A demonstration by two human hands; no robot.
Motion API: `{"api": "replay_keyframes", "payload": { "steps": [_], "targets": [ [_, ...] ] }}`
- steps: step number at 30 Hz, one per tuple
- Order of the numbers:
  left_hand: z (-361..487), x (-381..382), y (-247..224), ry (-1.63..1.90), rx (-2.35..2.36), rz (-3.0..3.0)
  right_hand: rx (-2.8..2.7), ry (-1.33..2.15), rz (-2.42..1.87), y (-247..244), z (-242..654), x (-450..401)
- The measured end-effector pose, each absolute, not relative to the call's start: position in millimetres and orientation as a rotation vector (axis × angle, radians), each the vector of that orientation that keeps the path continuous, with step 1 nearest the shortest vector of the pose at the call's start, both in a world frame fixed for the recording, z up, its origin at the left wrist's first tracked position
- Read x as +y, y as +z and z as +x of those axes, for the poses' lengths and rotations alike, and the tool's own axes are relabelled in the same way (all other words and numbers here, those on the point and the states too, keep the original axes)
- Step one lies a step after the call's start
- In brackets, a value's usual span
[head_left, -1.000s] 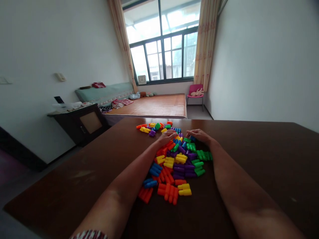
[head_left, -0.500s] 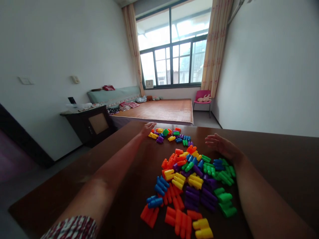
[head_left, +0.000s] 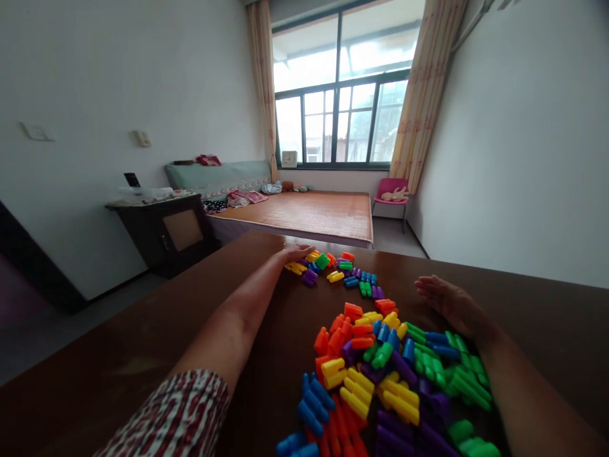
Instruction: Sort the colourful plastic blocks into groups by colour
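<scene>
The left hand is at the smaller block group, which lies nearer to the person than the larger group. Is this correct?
No: the left hand is at the smaller group, but the head view shows this group farther away than the larger group.

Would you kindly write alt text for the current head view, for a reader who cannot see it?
A person's left hand is at a far cluster of colourful blocks on a brown table, while the open right hand hovers near a larger, nearer pile. Behind are a bed, a pink chair and a window.
</scene>
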State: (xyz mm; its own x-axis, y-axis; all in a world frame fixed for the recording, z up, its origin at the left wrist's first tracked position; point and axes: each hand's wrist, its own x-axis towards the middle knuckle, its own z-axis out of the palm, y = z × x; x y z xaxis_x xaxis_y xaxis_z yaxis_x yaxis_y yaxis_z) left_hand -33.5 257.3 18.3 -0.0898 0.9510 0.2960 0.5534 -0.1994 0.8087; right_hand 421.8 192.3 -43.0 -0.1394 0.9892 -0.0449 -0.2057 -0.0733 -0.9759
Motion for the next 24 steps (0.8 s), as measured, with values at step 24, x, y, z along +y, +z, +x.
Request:
{"api": "replay_keyframes", "payload": {
  "steps": [24],
  "targets": [
    [97.1,244.1,44.1,0.68,1.438,2.236,-1.046,1.434,-0.967,-29.9,409.4,185.2]
  ]
}}
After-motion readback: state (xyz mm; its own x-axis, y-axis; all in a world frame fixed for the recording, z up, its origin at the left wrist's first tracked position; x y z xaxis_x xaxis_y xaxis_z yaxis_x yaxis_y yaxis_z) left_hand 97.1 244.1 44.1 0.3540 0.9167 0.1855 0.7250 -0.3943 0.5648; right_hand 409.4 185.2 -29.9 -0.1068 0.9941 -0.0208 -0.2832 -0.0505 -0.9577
